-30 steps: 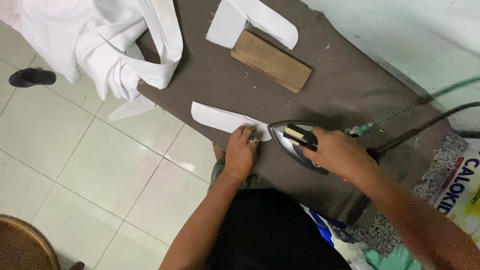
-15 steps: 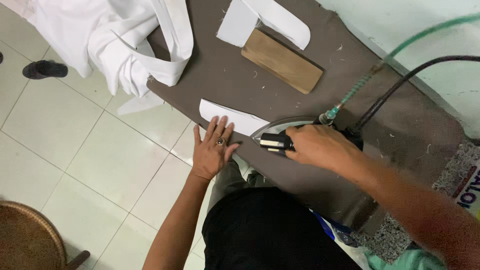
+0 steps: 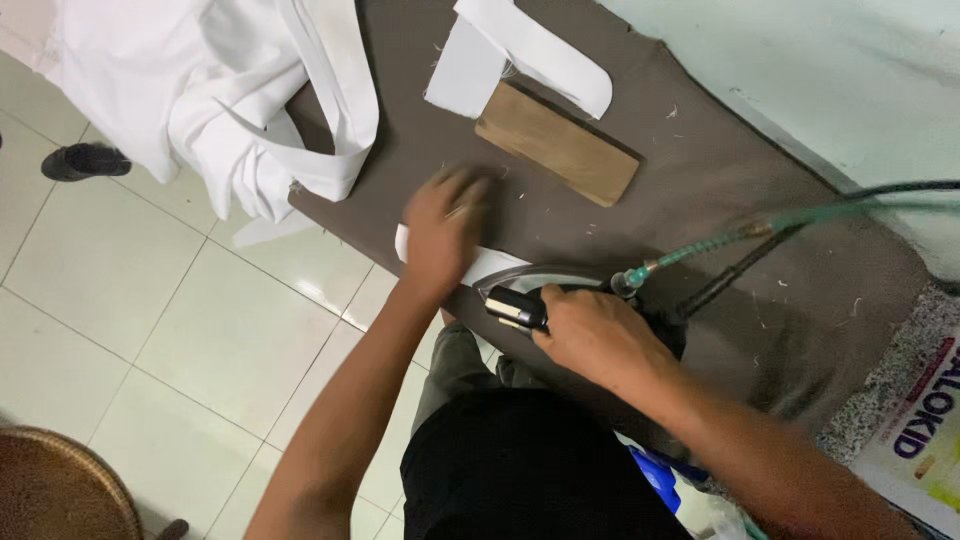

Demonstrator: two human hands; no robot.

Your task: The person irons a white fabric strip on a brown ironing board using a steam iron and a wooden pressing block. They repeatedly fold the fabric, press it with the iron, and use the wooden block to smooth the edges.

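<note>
The fingers of the right hand [image 3: 600, 335] are wrapped tight round the black handle of the iron [image 3: 535, 295], the grip fully closed. The fingers of the left hand [image 3: 445, 225] are spread flat and blurred; they are pressed on the white fabric piece [image 3: 480, 262], nothing being clasped. The fabric piece is laid at the near edge of the table [image 3: 700, 180], just in front of the iron's nose, touched by the left palm and partly hidden under it. Judgement on the step in hand: the strip is best held taut and flat by the left hand, the fingertips kept clear of the soleplate, and the iron is best drawn along the strip's length in an even pass so no crease is set. The strip is seen as a narrow, plain white cut shape, thin and limp, one rounded end showing by the wrist. Farther out, a brown wooden block [image 3: 557, 143] is lying well apart from the hands, with two more white cut pieces [image 3: 520, 50] touching its far end. A heap of white cloth [image 3: 220, 90] is draped over the table's left end. A green hose [image 3: 740, 235] and a black cable [image 3: 800, 225] are run from the iron toward the wall. Pale floor tiles [image 3: 150, 300] are seen below.
</note>
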